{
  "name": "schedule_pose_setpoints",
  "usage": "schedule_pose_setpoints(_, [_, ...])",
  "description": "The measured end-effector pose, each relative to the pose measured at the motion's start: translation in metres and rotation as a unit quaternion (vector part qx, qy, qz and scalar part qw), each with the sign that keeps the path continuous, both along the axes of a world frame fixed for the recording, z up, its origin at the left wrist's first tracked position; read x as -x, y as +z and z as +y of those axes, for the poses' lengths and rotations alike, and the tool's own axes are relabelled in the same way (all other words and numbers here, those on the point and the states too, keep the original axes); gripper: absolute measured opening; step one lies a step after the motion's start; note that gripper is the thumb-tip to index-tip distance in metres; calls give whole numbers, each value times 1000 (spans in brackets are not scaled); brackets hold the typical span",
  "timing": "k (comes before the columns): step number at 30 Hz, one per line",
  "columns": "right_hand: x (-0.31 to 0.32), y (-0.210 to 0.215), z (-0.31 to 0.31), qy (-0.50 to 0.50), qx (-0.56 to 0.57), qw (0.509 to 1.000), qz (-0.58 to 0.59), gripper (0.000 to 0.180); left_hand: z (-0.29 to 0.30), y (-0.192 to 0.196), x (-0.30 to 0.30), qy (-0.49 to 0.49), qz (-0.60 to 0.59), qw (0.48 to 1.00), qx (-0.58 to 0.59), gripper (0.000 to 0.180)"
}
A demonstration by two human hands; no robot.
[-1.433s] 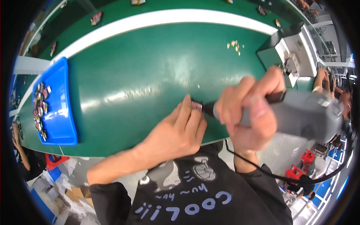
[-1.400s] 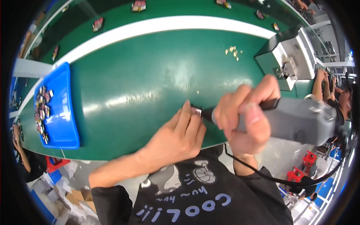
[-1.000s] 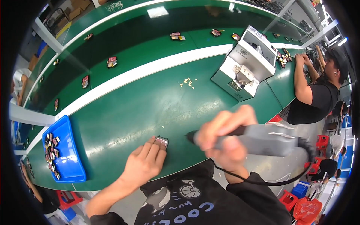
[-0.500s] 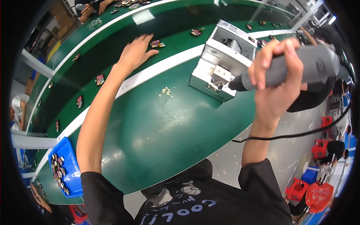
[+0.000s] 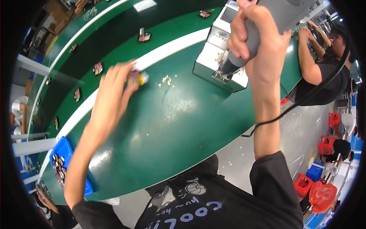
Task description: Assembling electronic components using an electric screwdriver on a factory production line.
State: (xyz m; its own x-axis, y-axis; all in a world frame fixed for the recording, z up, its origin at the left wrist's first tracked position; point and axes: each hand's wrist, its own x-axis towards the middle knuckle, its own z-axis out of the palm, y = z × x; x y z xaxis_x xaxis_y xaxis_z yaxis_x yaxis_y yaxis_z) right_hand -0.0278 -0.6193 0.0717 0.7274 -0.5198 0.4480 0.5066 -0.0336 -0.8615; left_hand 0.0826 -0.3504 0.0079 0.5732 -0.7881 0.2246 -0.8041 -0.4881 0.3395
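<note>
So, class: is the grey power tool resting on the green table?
No. The right hand holds the grey power tool raised above the green table.

Bright overhead light glares off the green table [image 5: 171, 126]; the left hand [image 5: 114, 86] is motion-blurred, edges bend and darken.
</note>
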Motion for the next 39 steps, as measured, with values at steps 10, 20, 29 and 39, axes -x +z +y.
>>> schedule_pose_setpoints(10, [39,-37,94,181,-86,978,-52,24,128,-30,164,95,12,993,-68,51])
schedule_pose_setpoints(20, [60,-28,149,214,-71,973,-56,27,114,-60,170,17,-161,987,11,36])
schedule_pose_setpoints(29, [56,-49,184,273,-89,958,-9,24,116,-77,176,21,-192,979,56,29])
schedule_pose_setpoints(39, [56,-55,189,276,-70,958,-11,24,109,-75,166,11,-198,976,88,13])
